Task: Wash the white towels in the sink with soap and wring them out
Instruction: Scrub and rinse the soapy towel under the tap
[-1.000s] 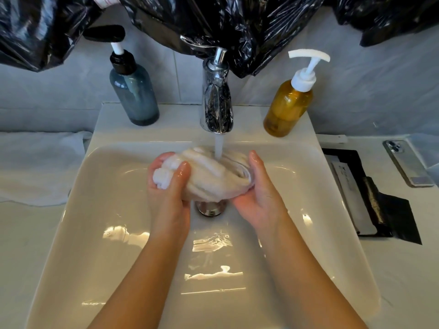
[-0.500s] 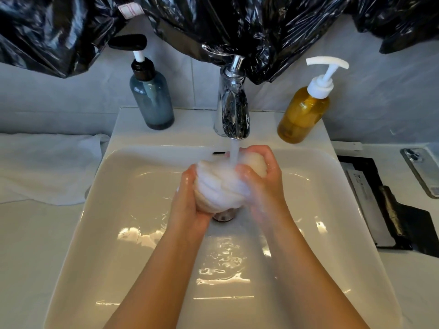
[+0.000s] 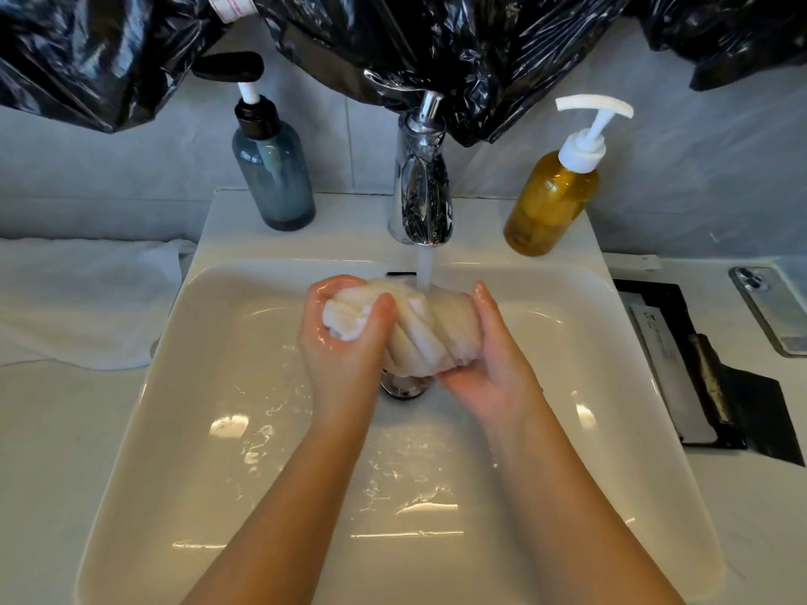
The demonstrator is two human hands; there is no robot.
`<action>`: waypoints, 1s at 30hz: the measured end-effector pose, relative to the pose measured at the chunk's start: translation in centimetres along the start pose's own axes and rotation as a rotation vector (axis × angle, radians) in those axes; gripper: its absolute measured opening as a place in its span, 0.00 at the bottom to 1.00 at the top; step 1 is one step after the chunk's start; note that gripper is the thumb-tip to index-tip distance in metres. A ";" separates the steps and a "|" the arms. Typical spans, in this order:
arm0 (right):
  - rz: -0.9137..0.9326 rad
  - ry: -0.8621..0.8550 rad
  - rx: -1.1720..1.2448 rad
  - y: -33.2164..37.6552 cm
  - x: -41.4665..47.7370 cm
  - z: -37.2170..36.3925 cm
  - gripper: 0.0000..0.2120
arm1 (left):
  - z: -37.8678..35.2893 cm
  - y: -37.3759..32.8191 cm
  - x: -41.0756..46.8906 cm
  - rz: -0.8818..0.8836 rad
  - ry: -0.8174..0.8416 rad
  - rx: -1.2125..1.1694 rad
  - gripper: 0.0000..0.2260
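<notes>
the sink (image 3: 633,386) holds a wet film; a bunched white towel (image 3: 419,329) sits over its drain under running water. the left hand (image 3: 345,338) clenches one end, the right hand (image 3: 484,364) cups the other.

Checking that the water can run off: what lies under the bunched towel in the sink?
The near edge of the metal drain shows below the towel, held by the left hand and right hand. The towel covers the rest, so whether it is open cannot be seen.
</notes>
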State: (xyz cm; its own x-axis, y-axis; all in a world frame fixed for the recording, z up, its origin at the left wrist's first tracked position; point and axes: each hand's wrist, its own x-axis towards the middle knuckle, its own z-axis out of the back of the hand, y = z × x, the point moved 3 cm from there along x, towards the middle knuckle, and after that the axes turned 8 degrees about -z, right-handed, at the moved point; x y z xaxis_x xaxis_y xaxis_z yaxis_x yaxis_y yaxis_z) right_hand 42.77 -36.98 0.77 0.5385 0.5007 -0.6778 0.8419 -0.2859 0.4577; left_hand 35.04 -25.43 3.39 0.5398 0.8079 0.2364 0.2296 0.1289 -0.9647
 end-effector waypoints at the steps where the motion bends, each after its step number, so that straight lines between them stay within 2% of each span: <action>1: -0.030 0.001 0.045 0.1 -0.2 -0.1 0.21 | -0.1 -0.2 0.0 -0.032 0.056 0.031 0.11; 3: 0.018 -0.003 0.068 0.5 -0.2 -0.1 0.15 | -0.4 0.0 0.5 -0.022 0.102 0.028 0.11; 6: 0.250 -0.054 -0.079 1.3 0.0 -0.3 0.02 | -0.8 1.5 0.8 0.229 0.005 -0.085 0.16; 8: 0.417 -0.152 -0.224 2.1 -0.2 -0.7 0.04 | -1.3 3.0 0.6 0.470 -0.043 -0.181 0.18; 11: 0.611 -0.237 -0.444 2.8 -0.5 -1.4 0.08 | -2.0 4.0 -0.1 0.713 -0.025 -0.286 0.10; 13: 0.742 -0.211 -0.553 2.9 -0.7 -1.7 0.07 | -2.5 4.1 -0.3 0.754 -0.004 -0.293 0.12; 16: 0.882 -0.085 -0.709 2.9 -1.0 -2.2 0.04 | -2.8 4.3 0.0 0.758 -0.090 -0.285 0.16; 18: 0.944 -0.024 -0.839 3.0 -0.8 -2.4 0.04 | -2.8 4.5 -0.2 0.818 -0.110 -0.285 0.22; 20: 0.963 0.009 -0.881 3.2 -0.7 -2.5 0.04 | -2.6 4.8 -0.4 0.829 -0.096 -0.274 0.21; 23: 0.842 -0.075 -0.759 2.9 -0.8 -1.8 0.04 | -1.6 4.8 -0.7 0.673 -0.204 -0.306 0.09; 25: 0.613 -0.168 -0.563 1.7 -0.3 -0.7 0.07 | -0.9 3.6 -0.5 0.459 -0.277 -0.231 0.04; 26: 0.445 -0.131 -0.417 0.9 0.2 -0.3 0.12 | -0.6 2.8 -0.4 0.329 -0.283 -0.182 0.04; 28: 0.114 0.099 -0.179 -0.3 0.4 -0.1 0.28 | -0.2 1.4 -0.5 0.090 -0.202 -0.091 0.04; 30: -0.049 0.288 -0.076 -0.3 0.3 0.1 0.41 | 0.0 0.6 -0.5 -0.050 -0.083 -0.033 0.07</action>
State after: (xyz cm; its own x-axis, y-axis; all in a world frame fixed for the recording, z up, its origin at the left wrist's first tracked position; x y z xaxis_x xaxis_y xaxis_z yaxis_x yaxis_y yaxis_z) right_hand 42.65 -36.81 0.41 0.4557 0.7268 -0.5138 0.8559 -0.1993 0.4772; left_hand 34.86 -25.77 2.71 0.4583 0.8460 0.2726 0.2821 0.1524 -0.9472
